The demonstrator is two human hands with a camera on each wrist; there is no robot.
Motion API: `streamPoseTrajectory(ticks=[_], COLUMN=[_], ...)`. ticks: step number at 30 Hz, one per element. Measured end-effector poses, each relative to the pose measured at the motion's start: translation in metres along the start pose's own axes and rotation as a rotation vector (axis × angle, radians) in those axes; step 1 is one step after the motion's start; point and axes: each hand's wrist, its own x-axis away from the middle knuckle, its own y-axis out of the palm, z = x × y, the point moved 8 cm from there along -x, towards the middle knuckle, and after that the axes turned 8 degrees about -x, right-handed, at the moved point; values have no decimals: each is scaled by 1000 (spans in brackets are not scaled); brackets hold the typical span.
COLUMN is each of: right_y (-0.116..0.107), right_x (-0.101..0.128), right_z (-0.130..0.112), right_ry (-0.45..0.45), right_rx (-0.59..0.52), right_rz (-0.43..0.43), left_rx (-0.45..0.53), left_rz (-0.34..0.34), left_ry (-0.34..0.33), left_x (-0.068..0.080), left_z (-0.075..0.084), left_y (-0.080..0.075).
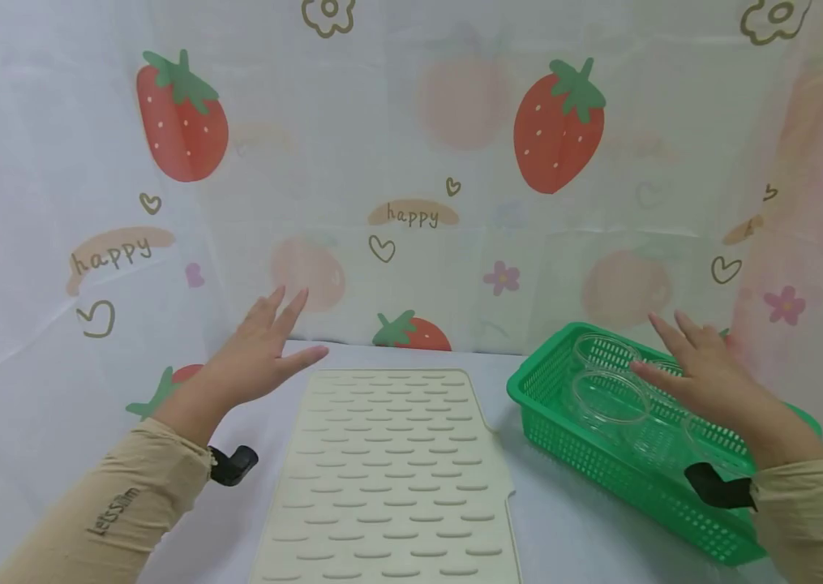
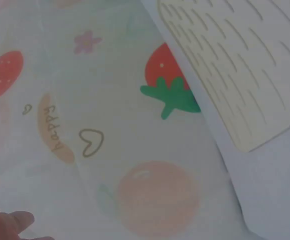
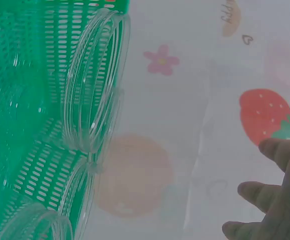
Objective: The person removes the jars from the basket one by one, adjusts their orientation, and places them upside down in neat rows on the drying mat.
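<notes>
Your right hand is hanging over the green basket, fingers spread, released; the right wrist view is showing its fingertips apart from the contents. The basket is sitting on the counter to your right, angling toward you, all perforated walls under a solid rim. Inside, you're looking at clear round containers, at least four, crowding together with rims up. One is standing near the basket's far end, another just in front of it; your hand is partly hiding the others. Green is showing through their clear walls; I can't tell whether anything is sitting in them. Your left hand is hovering left of the mat's far end, also released, fingers extended, thumb pointing inward. The beige mat is lying flat on the counter, left of the basket, its surface carrying rows of short curved marks. Behind everything, a strawberry-print curtain is hanging.
</notes>
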Motion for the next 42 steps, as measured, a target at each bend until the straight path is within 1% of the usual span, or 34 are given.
streamPoseTrajectory(ticks=[6,9,15,19,22,24,27,29,31,36,42], right_y=[0,-1,-1,-1,1,1,0,0,-1,-1,1], right_x=[1,0,-1,-2,-2,-1,0,1,2,3,3], right_z=[-11,-15,-14,-14,-15,-15,-14,-13,-13,-12,-11], right_ry=[-61,-86,-43,-63,-96,-109,-125,-140,-158,-195,-196], right_rx=[-146,-220,-376,-478,-557,-561,-531,-520,-539,-585,-600], right_rz=[1,1,10,11,6,17,54,79,95,108,80], left_rx=[142,197,301,420,543,614,718,761,796,839,865], left_rz=[47,76,121,167,176,169,165,169,175,162,136], left_ry=[8,28,41,37,33,30,31,31,34,45,57], left_x=[-4,-7,-11,-12,-13,-15,-17,-18,-19,-21,-24], left_z=[5,9,16,22,25,26,28,29,30,36,48], left_y=[-2,-2,0,1,2,5,8,10,11,16,22])
